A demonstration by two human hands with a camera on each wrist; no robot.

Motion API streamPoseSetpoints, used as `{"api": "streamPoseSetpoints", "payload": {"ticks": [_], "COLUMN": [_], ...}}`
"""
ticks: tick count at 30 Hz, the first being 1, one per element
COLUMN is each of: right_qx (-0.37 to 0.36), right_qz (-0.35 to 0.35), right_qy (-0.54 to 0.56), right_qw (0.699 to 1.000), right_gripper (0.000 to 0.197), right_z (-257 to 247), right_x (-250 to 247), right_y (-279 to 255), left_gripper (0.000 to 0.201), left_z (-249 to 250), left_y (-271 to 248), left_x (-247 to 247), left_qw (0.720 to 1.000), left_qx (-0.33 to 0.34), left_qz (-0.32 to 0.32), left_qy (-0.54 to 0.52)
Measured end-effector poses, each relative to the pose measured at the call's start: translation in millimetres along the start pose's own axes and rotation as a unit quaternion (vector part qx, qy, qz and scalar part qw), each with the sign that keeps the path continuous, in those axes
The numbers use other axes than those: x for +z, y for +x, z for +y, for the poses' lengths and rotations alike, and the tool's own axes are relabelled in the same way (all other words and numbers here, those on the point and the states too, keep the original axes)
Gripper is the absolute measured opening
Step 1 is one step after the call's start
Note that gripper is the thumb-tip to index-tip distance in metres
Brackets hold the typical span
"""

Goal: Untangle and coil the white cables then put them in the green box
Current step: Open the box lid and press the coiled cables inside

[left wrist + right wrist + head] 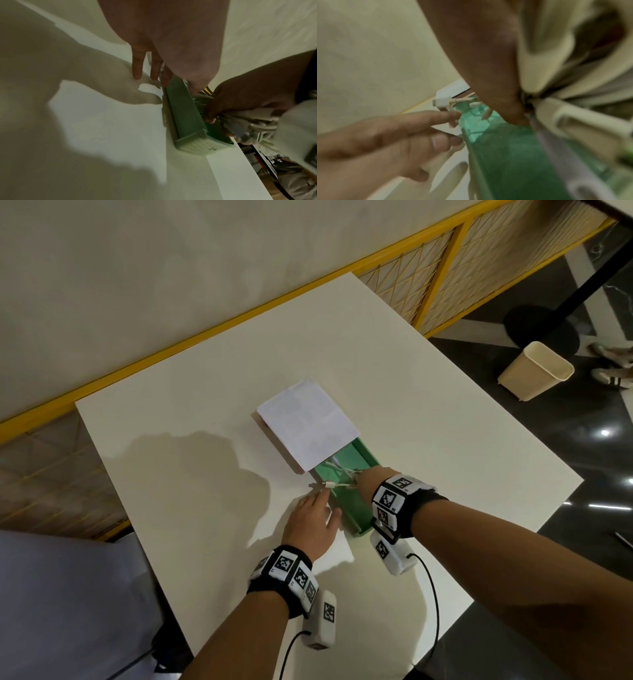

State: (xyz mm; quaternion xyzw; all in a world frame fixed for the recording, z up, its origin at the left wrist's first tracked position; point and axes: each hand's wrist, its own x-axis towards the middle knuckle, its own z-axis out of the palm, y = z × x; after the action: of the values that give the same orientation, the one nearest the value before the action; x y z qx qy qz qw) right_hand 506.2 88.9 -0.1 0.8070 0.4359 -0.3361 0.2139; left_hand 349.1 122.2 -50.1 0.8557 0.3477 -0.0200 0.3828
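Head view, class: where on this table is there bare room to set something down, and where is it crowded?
Bare: the table right of the green box, and left of the paper. Crowded: the box's near end, with both hands and white cables.

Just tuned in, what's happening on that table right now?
A person is packing white cables into the green box on the white table. The right hand is down inside the box, holding a bundle of cable. The left hand lies beside the box's near wall, fingers straight, by a white plug sticking out over the rim. A white lid half covers the box's far end.
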Motion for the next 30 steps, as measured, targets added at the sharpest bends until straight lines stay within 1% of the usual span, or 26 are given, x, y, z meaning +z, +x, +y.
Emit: {"api": "streamPoseSetpoints", "payload": {"ticks": [3,6,10,12,15,21,24,27,30], "right_qx": [0.041,0.083,0.103,0.103,0.087,0.096,0.089,0.073,0.075], "right_qz": [0.025,0.049,0.064,0.077,0.095,0.117,0.139,0.181,0.214], "right_qy": [0.066,0.104,0.131,0.147,0.142,0.188,0.209,0.191,0.157], "right_qw": [0.997,0.990,0.984,0.981,0.982,0.970,0.964,0.962,0.961], "right_gripper": [0.010,0.020,0.025,0.023,0.022,0.021,0.019,0.021,0.023], "right_z": [-5,-10,-12,-10,-8,-12,-13,-18,-23], "right_x": [4,10,16,16,13,7,10,25,37], "right_y": [-2,1,3,5,9,18,21,23,26], "left_gripper": [0.041,0.043,0.040,0.039,0.042,0.042,0.042,0.043,0.043], "left_z": [0,3,14,19,20,20,22,22,20], "left_y": [3,8,10,10,12,9,8,8,8], "left_x": [-5,-8,-5,-4,-5,-5,-5,-3,-1], "left_qw": [1.000,0.999,0.997,0.996,0.994,0.994,0.994,0.994,0.994], "left_qx": [0.010,-0.007,-0.035,-0.052,-0.074,-0.082,-0.087,-0.086,-0.077], "left_qz": [0.021,0.045,0.067,0.068,0.065,0.065,0.060,0.067,0.076], "left_qy": [0.006,-0.003,-0.028,-0.039,-0.045,-0.034,-0.030,-0.031,-0.035]}}
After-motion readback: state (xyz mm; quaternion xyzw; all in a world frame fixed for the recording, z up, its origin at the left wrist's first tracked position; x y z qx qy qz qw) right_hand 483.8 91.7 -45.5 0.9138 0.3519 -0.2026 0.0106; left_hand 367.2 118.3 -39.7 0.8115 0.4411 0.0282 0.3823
